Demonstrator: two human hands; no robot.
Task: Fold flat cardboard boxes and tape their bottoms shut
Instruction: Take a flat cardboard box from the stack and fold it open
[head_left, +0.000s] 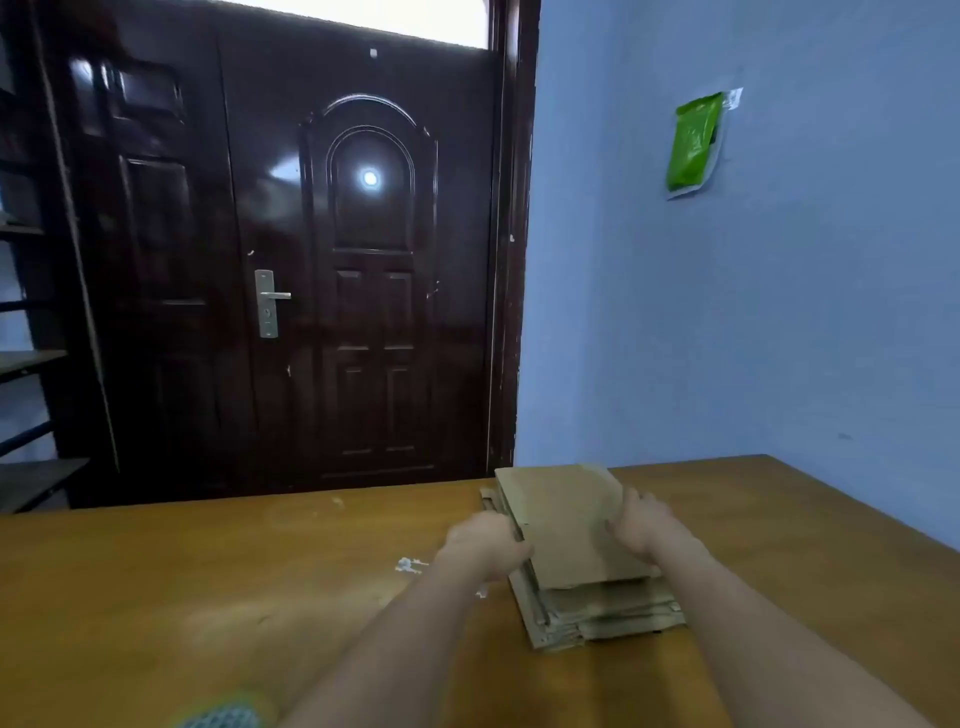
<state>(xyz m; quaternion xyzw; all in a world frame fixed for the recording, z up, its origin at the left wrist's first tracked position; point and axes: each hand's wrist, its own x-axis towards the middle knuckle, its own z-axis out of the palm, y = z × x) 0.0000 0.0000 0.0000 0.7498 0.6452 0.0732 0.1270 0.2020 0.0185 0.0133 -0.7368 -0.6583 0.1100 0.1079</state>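
A stack of flat brown cardboard boxes lies on the wooden table, right of centre. The top flat box sits slightly askew on the stack. My left hand grips the left edge of this top box, fingers curled around it. My right hand holds its right edge, with the fingers over the far side. Both forearms reach in from the bottom of the view. No tape is visible.
A dark double door with a metal handle stands beyond the table. A blue wall with a green packet is on the right. Dark shelves stand at the left. Small white scraps lie on the table.
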